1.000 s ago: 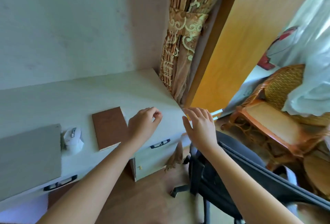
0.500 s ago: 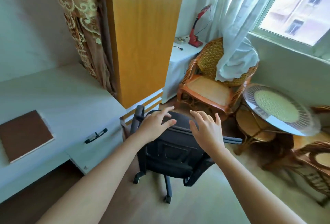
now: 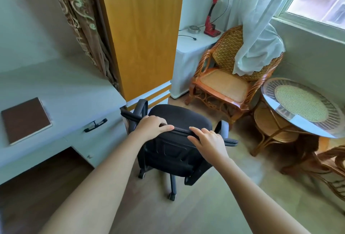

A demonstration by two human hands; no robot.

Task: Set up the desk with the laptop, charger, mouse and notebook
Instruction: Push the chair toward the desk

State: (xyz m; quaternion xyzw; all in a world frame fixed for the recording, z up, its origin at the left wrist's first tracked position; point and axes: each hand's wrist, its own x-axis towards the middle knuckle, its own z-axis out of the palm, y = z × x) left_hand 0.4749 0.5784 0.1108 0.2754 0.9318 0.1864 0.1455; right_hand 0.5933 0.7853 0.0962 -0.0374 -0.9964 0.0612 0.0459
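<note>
A black office chair (image 3: 179, 116) stands on the floor to the right of the pale desk (image 3: 71, 92). My left hand (image 3: 152, 126) grips the top edge of its backrest, and my right hand (image 3: 207, 139) grips the same edge a little further right. A brown notebook (image 3: 25, 120) lies flat on the desk at the left edge of the view. The laptop, mouse and charger are out of view.
The desk has a drawer with a black handle (image 3: 95, 124). A tall orange cabinet (image 3: 141, 34) stands behind the chair. A wicker armchair (image 3: 224, 84), a round glass-topped table (image 3: 302, 107) and a white stand with a red lamp (image 3: 211, 19) fill the right side.
My view swung right, away from the desk with the laptop and mouse. Both hands reached forward from open in the air and closed on the chair's backrest.
</note>
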